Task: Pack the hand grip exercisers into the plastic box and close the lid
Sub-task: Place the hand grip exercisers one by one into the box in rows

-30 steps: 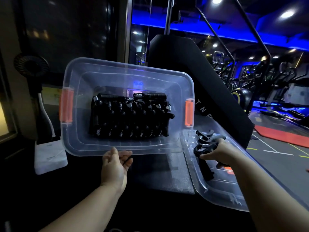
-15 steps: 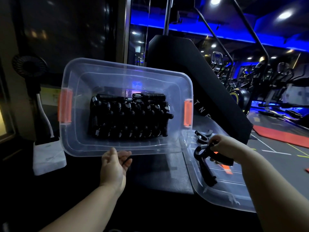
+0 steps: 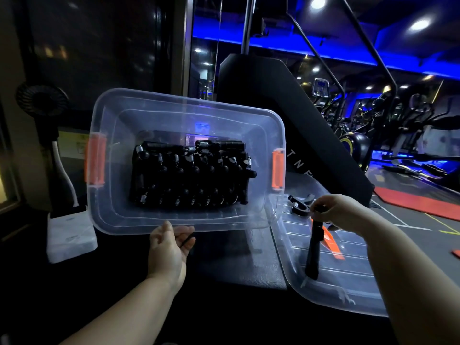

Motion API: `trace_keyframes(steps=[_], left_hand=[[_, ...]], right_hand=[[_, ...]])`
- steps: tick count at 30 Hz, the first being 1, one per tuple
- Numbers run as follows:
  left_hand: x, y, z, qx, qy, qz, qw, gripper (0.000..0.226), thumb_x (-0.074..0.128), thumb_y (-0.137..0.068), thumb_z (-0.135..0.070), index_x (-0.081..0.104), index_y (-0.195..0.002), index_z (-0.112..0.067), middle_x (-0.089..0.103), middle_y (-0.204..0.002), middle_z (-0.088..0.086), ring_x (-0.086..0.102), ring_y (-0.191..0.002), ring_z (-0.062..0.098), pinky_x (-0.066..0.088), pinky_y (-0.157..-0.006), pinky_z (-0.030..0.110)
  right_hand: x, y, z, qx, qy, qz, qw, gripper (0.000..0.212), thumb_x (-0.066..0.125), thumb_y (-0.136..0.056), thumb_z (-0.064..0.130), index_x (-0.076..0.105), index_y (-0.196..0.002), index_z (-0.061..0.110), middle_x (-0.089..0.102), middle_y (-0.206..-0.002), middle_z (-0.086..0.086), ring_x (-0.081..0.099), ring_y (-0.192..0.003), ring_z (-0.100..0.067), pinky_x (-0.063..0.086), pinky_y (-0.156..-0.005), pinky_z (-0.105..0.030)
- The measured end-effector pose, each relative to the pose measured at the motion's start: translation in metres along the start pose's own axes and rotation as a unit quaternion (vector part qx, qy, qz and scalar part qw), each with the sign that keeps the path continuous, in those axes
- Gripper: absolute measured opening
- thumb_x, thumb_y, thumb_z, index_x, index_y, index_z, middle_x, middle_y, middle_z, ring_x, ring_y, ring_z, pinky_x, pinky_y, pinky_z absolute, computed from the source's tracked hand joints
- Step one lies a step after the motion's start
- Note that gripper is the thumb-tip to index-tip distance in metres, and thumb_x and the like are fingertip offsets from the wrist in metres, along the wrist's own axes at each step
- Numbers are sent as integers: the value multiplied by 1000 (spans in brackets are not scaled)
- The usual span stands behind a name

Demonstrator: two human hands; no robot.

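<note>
A clear plastic box (image 3: 119, 215) with orange latches is tilted toward me, and several black hand grip exercisers (image 3: 191, 174) are packed in rows inside it. My left hand (image 3: 169, 247) holds the box's near rim from below. My right hand (image 3: 341, 211) grips one black hand grip exerciser (image 3: 314, 247) by its top, its handles hanging down over the clear lid (image 3: 348, 292). Another exerciser (image 3: 300, 204) lies on the lid just left of my right hand.
A white block (image 3: 71, 235) and a bottle (image 3: 63, 175) stand left of the box, with a small black fan (image 3: 42, 99) above. A black machine housing (image 3: 286, 120) rises behind. Gym machines (image 3: 398, 125) and red mats (image 3: 420, 202) fill the right background.
My right hand has lifted the exerciser off the lid and turned it so its handles hang downward. The box and my left hand have stayed in place.
</note>
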State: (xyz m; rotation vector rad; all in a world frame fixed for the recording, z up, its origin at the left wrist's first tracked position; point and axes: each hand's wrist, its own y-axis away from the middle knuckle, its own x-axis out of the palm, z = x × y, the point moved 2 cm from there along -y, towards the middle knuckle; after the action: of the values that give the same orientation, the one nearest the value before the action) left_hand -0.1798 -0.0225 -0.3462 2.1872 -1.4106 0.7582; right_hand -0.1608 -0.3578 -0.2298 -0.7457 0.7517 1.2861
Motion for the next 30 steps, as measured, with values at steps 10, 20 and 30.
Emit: trace_keyframes(steps=[10,20,30], left_hand=[[0,-1,0,0,2,-1,1000,16,36,-102,-30,46,-94,-22,65,-71,4,65,-76,18,49,-66,30],[-4,-5,4,-1,3,6,1000,16,37,-102,-32,47,-94,-23,68,-61,-3,67,-73,15,49,-65,29],[-4,-6,5,-1,5,8,1000,17,36,-102,-32,47,-94,-22,68,-61,-5,67,-69,12,49,-65,29]], right_hand=[[-6,9,22,-73,113,-88,987,12,77,-77,25,71,-84,17,63,-69,1,60,-68,-23,53,-67,-36],[-7,29,50,-172,113,-172,963,19,81,-70,33,67,-78,23,57,-79,6,54,-75,-17,38,-66,-27],[41,39,69,-200,111,-135,964,31,81,-67,44,51,-67,35,52,-78,12,48,-74,-10,28,-57,-12]])
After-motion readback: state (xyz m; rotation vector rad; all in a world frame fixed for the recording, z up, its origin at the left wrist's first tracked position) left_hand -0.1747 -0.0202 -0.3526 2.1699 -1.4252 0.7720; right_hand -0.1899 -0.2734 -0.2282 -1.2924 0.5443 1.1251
